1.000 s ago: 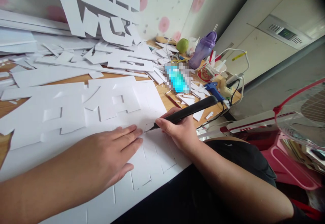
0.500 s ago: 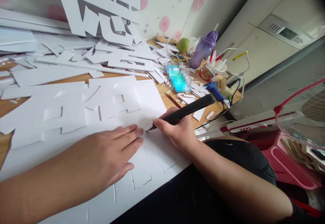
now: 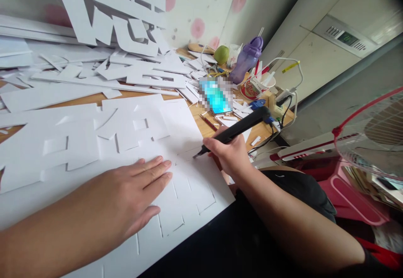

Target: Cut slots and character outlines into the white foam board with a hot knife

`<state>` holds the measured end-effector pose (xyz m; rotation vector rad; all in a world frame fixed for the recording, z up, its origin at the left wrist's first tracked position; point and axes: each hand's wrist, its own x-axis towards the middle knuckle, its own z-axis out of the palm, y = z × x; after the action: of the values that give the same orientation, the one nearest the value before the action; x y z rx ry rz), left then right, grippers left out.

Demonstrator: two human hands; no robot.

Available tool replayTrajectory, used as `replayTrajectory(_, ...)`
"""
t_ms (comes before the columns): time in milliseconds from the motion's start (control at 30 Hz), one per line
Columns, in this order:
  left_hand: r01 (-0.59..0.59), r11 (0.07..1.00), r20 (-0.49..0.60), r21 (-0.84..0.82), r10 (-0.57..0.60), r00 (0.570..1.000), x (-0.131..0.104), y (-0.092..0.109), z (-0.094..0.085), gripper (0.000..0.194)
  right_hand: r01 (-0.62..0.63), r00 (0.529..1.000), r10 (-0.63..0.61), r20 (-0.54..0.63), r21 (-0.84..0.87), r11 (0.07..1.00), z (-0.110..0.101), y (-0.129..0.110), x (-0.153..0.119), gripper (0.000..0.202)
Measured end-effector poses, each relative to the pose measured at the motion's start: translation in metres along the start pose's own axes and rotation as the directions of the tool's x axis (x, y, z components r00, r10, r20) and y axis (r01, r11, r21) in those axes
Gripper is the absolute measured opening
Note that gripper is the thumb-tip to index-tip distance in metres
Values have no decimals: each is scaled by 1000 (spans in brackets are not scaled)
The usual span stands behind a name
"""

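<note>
A large white foam board with cut lines lies flat at the near edge of the wooden table. My left hand presses flat on it, fingers spread and pointing right. My right hand grips a black corded cutting tool like a pen. The tool's tip touches the board just right of my left fingertips. White cut-out character shapes lie on the board behind my hands.
Piles of white foam offcuts cover the table's back. At the far right corner stand a phone, a purple bottle, a green fruit, a red paper cup and a blue glue gun. A red fan stands at right.
My right hand has drawn the cutting tool's tip a little to the right, away from my left fingertips. My left hand stays pressed on the board. The view shifted slightly.
</note>
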<state>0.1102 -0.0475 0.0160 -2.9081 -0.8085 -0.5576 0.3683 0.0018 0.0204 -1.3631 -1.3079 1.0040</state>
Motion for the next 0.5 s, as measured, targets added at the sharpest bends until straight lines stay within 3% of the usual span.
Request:
replayTrajectory(67,-12,1000,0,14,12,1000,1,0,-1,33,5,1000,-5,-26,-33,999,-7,1,2,32)
replayTrajectory(233,-28,999,-22,30,29,999,3,1,-1,33,46,999,-43,34,-88,995,-13,-3,3,33)
replayTrajectory(500,60,994,4,-88,-60,998,-14,-1,15,44,30,1000,-30,6,-91,995,-22,0,7,30)
